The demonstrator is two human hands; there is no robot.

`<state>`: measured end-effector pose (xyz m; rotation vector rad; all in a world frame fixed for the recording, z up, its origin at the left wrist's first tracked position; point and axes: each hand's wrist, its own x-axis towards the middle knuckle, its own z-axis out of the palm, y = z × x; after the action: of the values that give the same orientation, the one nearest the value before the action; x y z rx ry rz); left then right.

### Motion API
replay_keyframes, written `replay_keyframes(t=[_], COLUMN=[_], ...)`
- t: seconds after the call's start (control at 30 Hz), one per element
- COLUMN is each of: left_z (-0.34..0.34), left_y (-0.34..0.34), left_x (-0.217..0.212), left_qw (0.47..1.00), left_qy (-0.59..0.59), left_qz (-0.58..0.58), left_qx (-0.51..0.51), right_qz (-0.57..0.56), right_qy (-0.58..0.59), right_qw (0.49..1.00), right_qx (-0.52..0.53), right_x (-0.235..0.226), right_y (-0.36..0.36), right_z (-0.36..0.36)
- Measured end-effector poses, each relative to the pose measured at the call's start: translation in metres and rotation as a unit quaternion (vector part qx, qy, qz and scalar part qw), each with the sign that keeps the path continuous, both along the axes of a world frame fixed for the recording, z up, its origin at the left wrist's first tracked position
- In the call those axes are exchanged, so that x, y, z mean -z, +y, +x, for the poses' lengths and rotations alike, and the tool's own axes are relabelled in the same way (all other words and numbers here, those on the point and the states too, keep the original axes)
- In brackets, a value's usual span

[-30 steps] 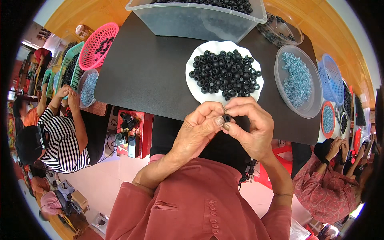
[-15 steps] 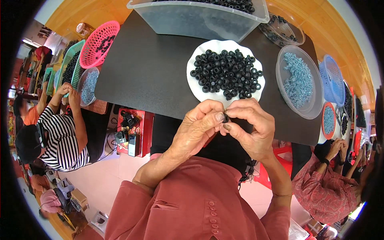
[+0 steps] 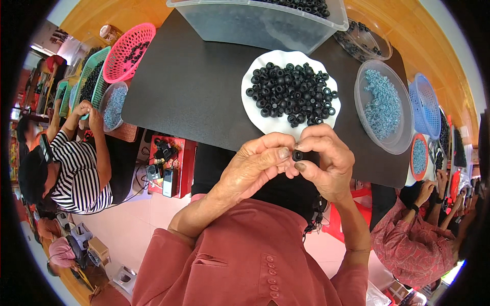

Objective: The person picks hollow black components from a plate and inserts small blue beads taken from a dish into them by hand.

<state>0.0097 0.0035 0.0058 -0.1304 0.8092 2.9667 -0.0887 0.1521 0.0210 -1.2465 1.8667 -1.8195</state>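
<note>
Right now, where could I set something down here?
The widest bare patch of the dark table lies left of the white plate, between it and the pink basket. The right side, with its tub of blue beads, is crowded.

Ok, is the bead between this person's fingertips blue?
No, the bead pinched by the right hand is black, like the loose beads on the white plate.
</note>
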Motion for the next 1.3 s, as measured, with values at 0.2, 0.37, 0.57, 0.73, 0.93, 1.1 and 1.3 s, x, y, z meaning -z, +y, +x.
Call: replay_keyframes(t=[0.2, 0.37, 0.57, 0.73, 0.93, 1.1, 1.3], left_z=[-0.001, -0.002, -0.001, -0.003, -0.006, -0.008, -0.008], left_y=[0.001, -0.001, -0.001, 0.006, 0.006, 0.008, 0.009], left_x=[-0.001, 0.0, 0.0, 0.004, 0.006, 0.006, 0.005], left_qw=[1.0, 0.999, 0.995, 0.997, 0.998, 0.997, 0.996], left_qy=[0.007, -0.001, 0.012, 0.037, 0.015, 0.014, -0.002], left_qz=[0.021, -0.05, -0.102, -0.068, -0.063, -0.08, -0.088], left_qx=[0.013, 0.01, -0.009, 0.0, -0.012, -0.008, -0.016], right_qz=[-0.021, -0.008, -0.027, 0.02, 0.175, 0.391, 0.29], right_qy=[-0.003, 0.029, 0.027, 0.133, 0.266, 0.314, 0.24], right_qw=[1.0, 0.999, 0.999, 0.977, 0.897, 0.846, 0.879], right_qx=[0.001, 0.032, 0.026, 0.164, 0.307, 0.181, 0.293], right_x=[-0.004, -0.006, -0.01, -0.03, -0.026, -0.012, -0.02], right_y=[-0.004, -0.003, -0.003, 0.022, 0.077, 0.081, 0.078], right_z=[-0.001, 0.001, 0.0, -0.022, -0.126, -0.162, -0.161])
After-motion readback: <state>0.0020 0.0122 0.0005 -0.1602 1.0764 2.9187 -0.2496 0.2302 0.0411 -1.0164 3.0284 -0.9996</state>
